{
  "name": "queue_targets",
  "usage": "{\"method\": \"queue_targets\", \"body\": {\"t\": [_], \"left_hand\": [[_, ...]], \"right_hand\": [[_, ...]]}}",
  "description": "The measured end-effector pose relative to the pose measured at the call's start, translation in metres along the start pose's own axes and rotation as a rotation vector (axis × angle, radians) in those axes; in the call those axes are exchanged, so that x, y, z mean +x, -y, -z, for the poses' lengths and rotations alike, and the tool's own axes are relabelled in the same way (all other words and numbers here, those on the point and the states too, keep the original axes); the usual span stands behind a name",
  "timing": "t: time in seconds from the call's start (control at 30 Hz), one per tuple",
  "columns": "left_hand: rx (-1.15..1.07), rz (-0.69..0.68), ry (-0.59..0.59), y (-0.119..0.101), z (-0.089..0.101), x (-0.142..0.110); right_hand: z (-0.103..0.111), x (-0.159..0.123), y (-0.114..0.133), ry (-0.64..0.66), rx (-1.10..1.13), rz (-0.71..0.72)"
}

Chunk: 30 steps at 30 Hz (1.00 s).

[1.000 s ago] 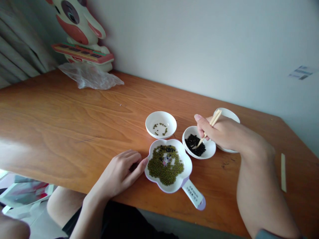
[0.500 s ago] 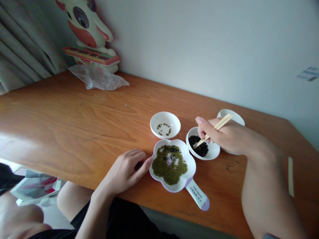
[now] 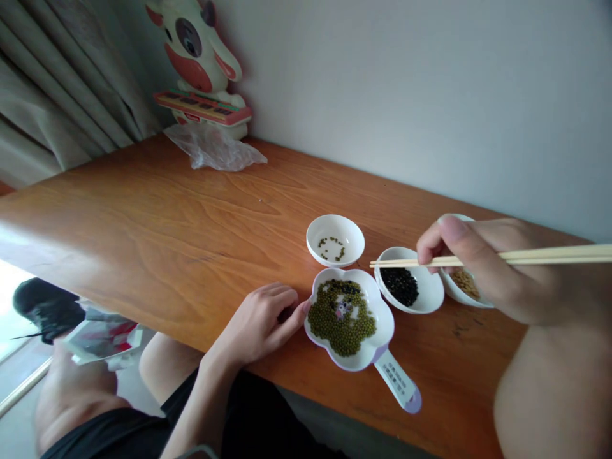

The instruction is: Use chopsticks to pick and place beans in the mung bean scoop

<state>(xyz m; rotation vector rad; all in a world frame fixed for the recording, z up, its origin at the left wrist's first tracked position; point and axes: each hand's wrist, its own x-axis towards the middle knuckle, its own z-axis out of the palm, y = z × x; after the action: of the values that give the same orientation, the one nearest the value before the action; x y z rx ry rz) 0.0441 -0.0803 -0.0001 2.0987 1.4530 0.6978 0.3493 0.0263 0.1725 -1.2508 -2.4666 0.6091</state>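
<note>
The right hand (image 3: pixel 488 280) pinched the chopsticks (image 3: pixel 535 256), probably light, stiff and best gripped mid-length, tips near the bowl (image 3: pixel 433 293), while the left hand (image 3: pixel 261 322), fingers loosely curled, touched the dish (image 3: pixel 384 320).

"What's hidden?"
"At right, the right hand (image 3: pixel 492 271) covers much of a bowl of pale-brown pieces (image 3: pixel 482 302)."
"Cut off?"
"The chopsticks (image 3: pixel 564 255) run out past the right edge; upper left, the toy cow (image 3: pixel 198 54) loses its head's top."
"Unclear?"
"Lettering on the scoop handle (image 3: pixel 394 376), lower right of centre, is too small to read; the pale container's contents (image 3: pixel 108 335), lower left, blur."
</note>
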Motion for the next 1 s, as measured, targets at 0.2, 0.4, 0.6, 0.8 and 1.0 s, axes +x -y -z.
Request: {"method": "queue_targets", "body": {"t": [0.2, 0.4, 0.6, 0.8, 1.0], "left_hand": [[-0.002, 0.014, 0.011, -0.001, 0.000, -0.001], [-0.009, -0.003, 0.012, 0.000, 0.000, 0.000], [-0.005, -0.005, -0.013, 0.000, 0.000, -0.001], [-0.005, -0.010, -0.009, 0.001, 0.001, -0.001], [-0.014, -0.017, -0.013, 0.000, 0.000, 0.000]], "right_hand": [[-0.026, 0.006, 0.016, 0.337, 0.225, 0.095], [-0.045, 0.013, 0.013, 0.367, 0.158, 0.223], [-0.046, 0.017, 0.023, 0.431, 0.097, 0.211], [-0.052, 0.019, 0.024, 0.427, 0.060, 0.237], [-0.055, 0.018, 0.023, 0.450, 0.108, 0.256]]}}
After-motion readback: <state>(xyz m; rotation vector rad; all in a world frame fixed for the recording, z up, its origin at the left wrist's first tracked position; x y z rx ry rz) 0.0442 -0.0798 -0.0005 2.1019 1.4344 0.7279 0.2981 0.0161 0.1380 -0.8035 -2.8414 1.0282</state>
